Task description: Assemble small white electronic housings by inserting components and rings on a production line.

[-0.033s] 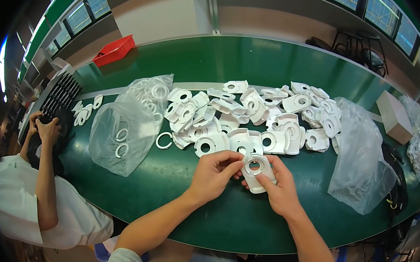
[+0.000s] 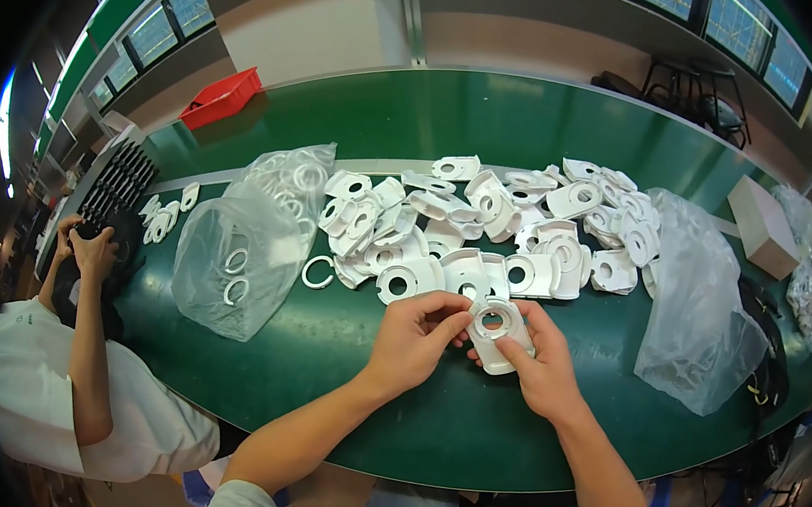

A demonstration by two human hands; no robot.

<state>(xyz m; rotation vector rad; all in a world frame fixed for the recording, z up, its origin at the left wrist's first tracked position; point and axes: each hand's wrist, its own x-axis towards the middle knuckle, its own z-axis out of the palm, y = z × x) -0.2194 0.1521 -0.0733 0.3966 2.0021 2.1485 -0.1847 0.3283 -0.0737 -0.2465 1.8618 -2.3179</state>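
Close to the front of the green table, a white plastic housing (image 2: 500,355) with a round hole is held between my two hands. My right hand (image 2: 546,367) grips its right side, thumb lying across the face below the hole. The fingers of my left hand (image 2: 410,339) pinch the housing's upper left edge. A paler ring shape shows around the hole; whether it is a separate ring I cannot tell. Just beyond my hands lies a heap of similar white housings (image 2: 410,280). A loose white ring (image 2: 317,272) with a gap rests left of the heap.
Left of the heap, a clear plastic bag (image 2: 215,285) contains several white rings. Another clear bag (image 2: 699,327) lies at the right, near a pale box (image 2: 763,227). A red bin (image 2: 221,99) stands far left. A co-worker (image 2: 85,390) handles something dark beside a black rack (image 2: 117,185).
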